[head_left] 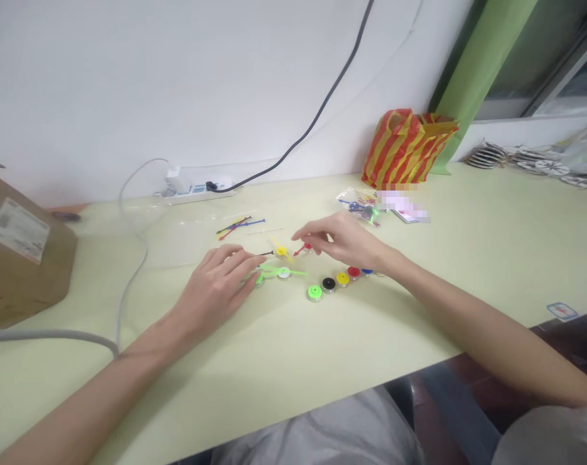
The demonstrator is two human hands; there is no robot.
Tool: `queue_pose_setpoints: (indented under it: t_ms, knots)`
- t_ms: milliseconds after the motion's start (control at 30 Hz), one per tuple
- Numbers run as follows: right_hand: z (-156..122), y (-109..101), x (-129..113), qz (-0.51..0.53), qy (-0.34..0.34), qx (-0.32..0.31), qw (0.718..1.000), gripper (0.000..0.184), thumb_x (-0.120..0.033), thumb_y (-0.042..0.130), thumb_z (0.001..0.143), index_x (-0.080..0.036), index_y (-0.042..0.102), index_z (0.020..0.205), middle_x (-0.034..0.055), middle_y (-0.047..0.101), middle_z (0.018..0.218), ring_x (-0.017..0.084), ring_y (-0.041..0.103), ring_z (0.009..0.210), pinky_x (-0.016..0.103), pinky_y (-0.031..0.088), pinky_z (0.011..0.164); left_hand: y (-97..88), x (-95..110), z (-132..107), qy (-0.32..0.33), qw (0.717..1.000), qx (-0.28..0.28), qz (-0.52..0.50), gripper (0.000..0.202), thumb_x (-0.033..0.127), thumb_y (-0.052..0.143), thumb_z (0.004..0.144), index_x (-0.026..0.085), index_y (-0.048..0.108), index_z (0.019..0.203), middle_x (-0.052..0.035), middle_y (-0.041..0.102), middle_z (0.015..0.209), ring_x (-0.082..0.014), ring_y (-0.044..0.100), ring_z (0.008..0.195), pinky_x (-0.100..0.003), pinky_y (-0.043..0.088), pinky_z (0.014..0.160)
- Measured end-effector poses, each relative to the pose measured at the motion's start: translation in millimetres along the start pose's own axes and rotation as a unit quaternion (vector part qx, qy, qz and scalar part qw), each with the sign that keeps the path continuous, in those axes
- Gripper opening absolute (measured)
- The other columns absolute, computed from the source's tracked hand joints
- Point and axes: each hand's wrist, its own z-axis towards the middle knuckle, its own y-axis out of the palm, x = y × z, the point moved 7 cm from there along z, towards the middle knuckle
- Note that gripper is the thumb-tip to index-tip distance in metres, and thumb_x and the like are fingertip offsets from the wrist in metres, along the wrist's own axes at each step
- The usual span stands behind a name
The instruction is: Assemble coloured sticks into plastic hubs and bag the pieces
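Two hands: left hand [214, 290] curved, fingertips on a green-bladed plastic spinner [268, 273], grip unclear; right hand [344, 240] loosely open, fingers just above a red hub [307, 247], not touching.
Five hubs: glossy round discs [342, 278], green, black, yellow, red and blue, in a curved row at 3 o'clock from left hand.
Nearby parts: yellow-bladed spinner [281, 251] at 11 o'clock from right hand's fingers; thin plastic sticks [235, 226], red and blue, further at 10 o'clock.
Surface: smooth pale-green tabletop [472, 271].
Beyond: clear plastic bag of parts [361, 208] at 12 o'clock; striped woven bag [407, 148] at 1 o'clock; cardboard box [22, 245] at 9 o'clock.
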Motion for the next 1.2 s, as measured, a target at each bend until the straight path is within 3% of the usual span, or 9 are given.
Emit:
queue_pose_setpoints:
  t_ms: [233,333,433,567,700,833,1033,1100,1200]
  knots:
    - [-1.2,-7.4,7.0,-0.047,-0.002,0.104,0.993,0.028,-0.018,0.049,0.100,-0.018,0.074,0.112,0.0002,0.069,0.076,0.011,0.053,0.060,0.026,0.041,0.065,4.3,-1.2,-4.5,0.001,0.997,-0.071,-0.029,0.019,0.031,0.053,0.101,0.021,0.067,0.109,-0.0067,0.069,0.105,-0.0255,0.057,0.105,-0.040,0.047,0.087]
    - [-1.5,8.4,3.0,-0.075,-0.021,0.052,0.996,0.029,-0.020,0.048,0.102,-0.019,0.071,0.120,0.0053,0.071,0.096,0.014,0.058,0.072,0.027,0.043,0.069,8.9,-1.8,-5.2,-0.005,0.995,-0.098,-0.033,0.019,0.031,0.051,0.102,0.020,0.065,0.108,-0.0060,0.068,0.099,-0.0242,0.057,0.099,-0.038,0.046,0.083]
    - [-4.8,36.1,-15.2,-0.157,-0.099,-0.038,0.982,0.027,-0.023,0.053,0.102,-0.019,0.070,0.122,0.0109,0.066,0.108,0.021,0.058,0.094,0.033,0.044,0.079,9.3,-3.0,-5.8,-0.018,0.994,-0.098,-0.035,0.019,0.027,0.047,0.103,0.019,0.063,0.106,-0.0053,0.066,0.091,-0.0225,0.057,0.091,-0.036,0.046,0.078]
    - [-9.9,58.8,-31.6,-0.243,-0.147,-0.072,0.956,0.022,-0.025,0.054,0.102,-0.015,0.073,0.109,0.0130,0.063,0.109,0.025,0.052,0.100,0.037,0.041,0.082,6.3,-5.1,-7.0,-0.033,0.994,-0.089,-0.054,0.017,0.023,0.045,0.102,0.018,0.061,0.102,-0.0048,0.064,0.088,-0.0212,0.057,0.089,-0.034,0.045,0.075]
    - [-12.2,65.3,-33.2,-0.254,-0.156,-0.083,0.951,0.023,-0.022,0.051,0.103,-0.015,0.073,0.102,0.0116,0.063,0.103,0.024,0.050,0.095,0.037,0.038,0.080,4.6,-6.4,-8.0,-0.036,0.993,-0.095,-0.062,0.016,0.022,0.045,0.102,0.019,0.060,0.099,-0.0040,0.064,0.086,-0.0204,0.056,0.087,-0.033,0.044,0.074]
    - [-10.1,54.8,-28.9,-0.227,-0.159,-0.064,0.959,0.024,-0.022,0.051,0.102,-0.017,0.073,0.108,0.0109,0.063,0.102,0.023,0.051,0.093,0.036,0.039,0.078,0.6,-8.7,-6.9,-0.041,0.993,-0.082,-0.077,0.016,0.024,0.046,0.102,0.019,0.060,0.095,-0.0030,0.064,0.084,-0.0198,0.056,0.085,-0.033,0.044,0.074]
    - [-3.4,14.3,0.0,-0.194,-0.098,0.082,0.973,0.027,-0.015,0.047,0.100,-0.015,0.072,0.110,0.0110,0.065,0.096,0.023,0.054,0.090,0.038,0.043,0.080,-18.7,-39.8,-11.0,-0.128,0.989,0.030,-0.059,0.019,0.027,0.044,0.102,0.020,0.061,0.099,-0.0044,0.066,0.094,-0.0210,0.060,0.091,-0.036,0.048,0.084]
    - [-2.8,7.2,12.0,-0.199,-0.076,0.109,0.971,0.028,-0.013,0.046,0.099,-0.015,0.072,0.109,0.0111,0.065,0.094,0.024,0.055,0.089,0.038,0.044,0.080,-18.5,-50.5,-14.2,-0.151,0.986,0.016,-0.066,0.023,0.033,0.045,0.102,0.021,0.061,0.112,-0.0066,0.066,0.109,-0.0227,0.062,0.104,-0.038,0.049,0.093]
    - [-1.7,4.0,26.2,-0.205,-0.051,0.117,0.970,0.030,-0.012,0.045,0.098,-0.015,0.073,0.109,0.0111,0.065,0.093,0.024,0.057,0.090,0.039,0.045,0.081,-7.3,-52.0,-16.4,-0.140,0.981,-0.080,-0.109,0.039,0.043,0.046,0.102,0.024,0.054,0.134,-0.0078,0.057,0.140,-0.0253,0.053,0.131,-0.041,0.043,0.111]
